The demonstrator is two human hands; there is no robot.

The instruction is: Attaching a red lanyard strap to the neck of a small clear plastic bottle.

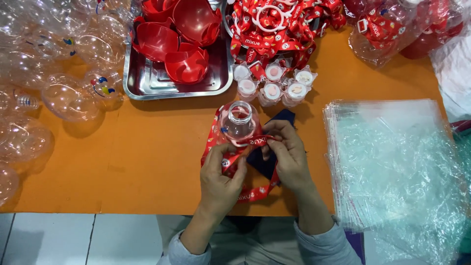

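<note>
A: Where's the clear bottle (239, 121)?
B: On the orange table (147, 162), just below the steel tray (147, 81), touching both hands' fingertips.
A: And the hands?
B: Left hand (219, 179) and right hand (288, 154) each pinch the red strap (252, 141) looped round it.

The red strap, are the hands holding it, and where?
Yes. Both hands, left and right, pinch the red strap where it wraps across the clear bottle, below its neck. The strap's loop hangs below.
</note>
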